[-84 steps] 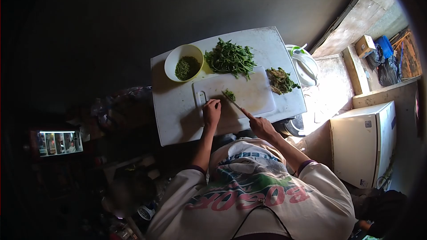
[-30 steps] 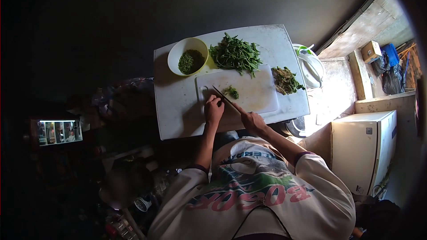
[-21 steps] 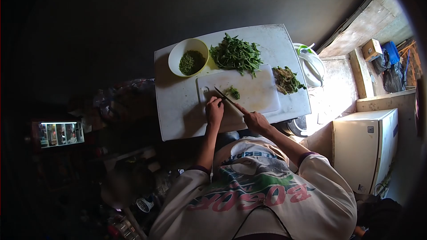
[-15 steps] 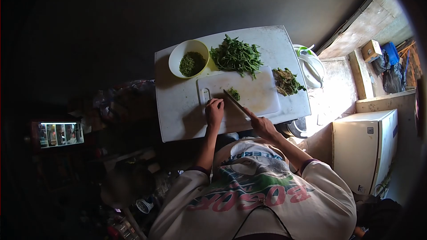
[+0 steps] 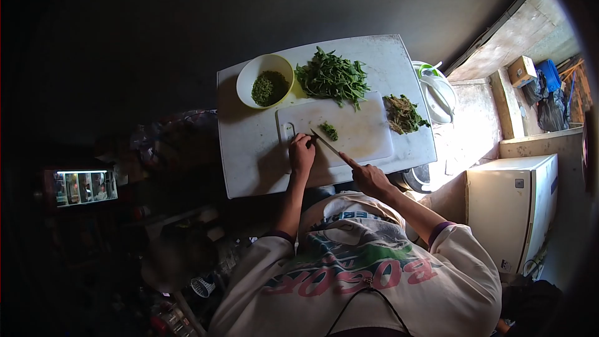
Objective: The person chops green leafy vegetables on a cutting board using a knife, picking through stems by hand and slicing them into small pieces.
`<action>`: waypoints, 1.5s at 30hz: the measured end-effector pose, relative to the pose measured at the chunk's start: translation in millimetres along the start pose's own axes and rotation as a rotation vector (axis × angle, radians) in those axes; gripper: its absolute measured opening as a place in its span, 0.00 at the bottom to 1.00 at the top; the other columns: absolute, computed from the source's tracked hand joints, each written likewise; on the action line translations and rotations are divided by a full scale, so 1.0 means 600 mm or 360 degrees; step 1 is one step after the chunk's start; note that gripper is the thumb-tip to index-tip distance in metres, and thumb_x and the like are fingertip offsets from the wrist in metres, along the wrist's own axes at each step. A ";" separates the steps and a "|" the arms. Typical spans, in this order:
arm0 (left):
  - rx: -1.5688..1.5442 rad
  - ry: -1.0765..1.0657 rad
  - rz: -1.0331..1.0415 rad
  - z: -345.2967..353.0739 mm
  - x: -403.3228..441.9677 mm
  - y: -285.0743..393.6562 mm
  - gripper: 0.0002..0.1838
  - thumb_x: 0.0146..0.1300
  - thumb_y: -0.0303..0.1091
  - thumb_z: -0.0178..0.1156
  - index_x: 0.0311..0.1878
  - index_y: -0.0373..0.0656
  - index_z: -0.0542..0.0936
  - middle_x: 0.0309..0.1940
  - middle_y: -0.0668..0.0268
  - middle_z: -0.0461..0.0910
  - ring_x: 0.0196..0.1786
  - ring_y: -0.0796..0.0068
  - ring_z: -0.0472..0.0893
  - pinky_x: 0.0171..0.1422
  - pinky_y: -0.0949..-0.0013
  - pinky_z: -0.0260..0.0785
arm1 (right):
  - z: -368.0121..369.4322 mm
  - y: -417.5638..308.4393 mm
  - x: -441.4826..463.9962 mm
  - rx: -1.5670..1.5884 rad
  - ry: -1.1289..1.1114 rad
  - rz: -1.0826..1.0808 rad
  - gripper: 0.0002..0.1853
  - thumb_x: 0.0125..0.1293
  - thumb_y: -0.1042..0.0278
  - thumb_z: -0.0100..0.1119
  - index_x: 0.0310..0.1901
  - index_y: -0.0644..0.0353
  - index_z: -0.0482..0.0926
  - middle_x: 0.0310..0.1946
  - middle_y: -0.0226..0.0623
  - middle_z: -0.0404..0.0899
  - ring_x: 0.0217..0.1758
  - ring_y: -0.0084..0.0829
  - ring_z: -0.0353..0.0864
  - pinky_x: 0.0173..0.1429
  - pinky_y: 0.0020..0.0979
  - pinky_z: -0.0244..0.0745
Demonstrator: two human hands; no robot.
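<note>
My right hand [image 5: 371, 181] is wrapped round the handle of a kitchen knife [image 5: 328, 145], whose blade slants up and left over the cutting board. Close to the blade's tip, my left hand [image 5: 302, 153] rests at the near left part of the white cutting board [image 5: 368, 122], fingers curled together; what they hold, if anything, is too small to make out. Beyond the blade lies a small heap of chopped greens [image 5: 329, 130]. A large pile of leafy greens [image 5: 335, 77] sits past the board's far edge, and wilted trimmings [image 5: 405, 114] lie to its right.
At the table's [image 5: 240, 162] far left stands a pale bowl [image 5: 248, 81] with finely chopped greens [image 5: 270, 88] inside. A white lidded container [image 5: 440, 97] is beyond the right edge. To the right is a white fridge-like cabinet [image 5: 499, 212]; a lit screen [image 5: 85, 188] glows at left.
The knife blade has shifted left and nearer to me, away from the chopped heap and up to my left fingertips. My right hand has lowered slightly; the bowl and piles stay put.
</note>
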State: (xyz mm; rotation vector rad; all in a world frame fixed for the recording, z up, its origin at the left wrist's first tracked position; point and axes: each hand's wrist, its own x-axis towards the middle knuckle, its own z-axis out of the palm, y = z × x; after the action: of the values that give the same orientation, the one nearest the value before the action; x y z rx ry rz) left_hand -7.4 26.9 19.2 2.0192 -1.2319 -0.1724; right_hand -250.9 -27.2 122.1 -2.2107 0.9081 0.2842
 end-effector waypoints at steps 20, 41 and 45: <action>-0.0160 0.0009 -0.0146 0.000 -0.005 -0.002 0.08 0.58 0.26 0.66 0.41 0.35 0.85 0.40 0.54 0.84 0.43 0.51 0.84 0.49 0.56 0.77 | 0.024 0.033 0.040 0.0098 0.0066 -0.0104 0.39 0.72 0.68 0.49 0.81 0.33 0.48 0.27 0.56 0.83 0.32 0.58 0.85 0.38 0.55 0.78; -0.0110 0.0060 -0.0045 0.003 -0.013 0.000 0.11 0.51 0.21 0.64 0.40 0.33 0.83 0.40 0.53 0.83 0.44 0.46 0.83 0.49 0.54 0.76 | 0.044 0.015 0.066 0.0102 0.0158 -0.0190 0.43 0.68 0.72 0.50 0.81 0.30 0.46 0.24 0.55 0.82 0.28 0.57 0.84 0.35 0.57 0.78; -0.0084 0.0053 0.0007 0.002 -0.009 -0.008 0.11 0.49 0.20 0.66 0.38 0.31 0.82 0.37 0.50 0.82 0.43 0.45 0.83 0.48 0.55 0.76 | 0.031 -0.004 0.089 0.0067 0.0223 -0.0258 0.42 0.69 0.72 0.50 0.81 0.32 0.47 0.23 0.54 0.81 0.26 0.57 0.83 0.33 0.56 0.76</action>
State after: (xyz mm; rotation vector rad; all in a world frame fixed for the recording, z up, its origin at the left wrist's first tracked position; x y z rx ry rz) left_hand -7.3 31.9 14.2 1.9667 -1.1992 -0.1670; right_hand -208.9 -41.1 86.6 -2.2713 0.7944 0.0343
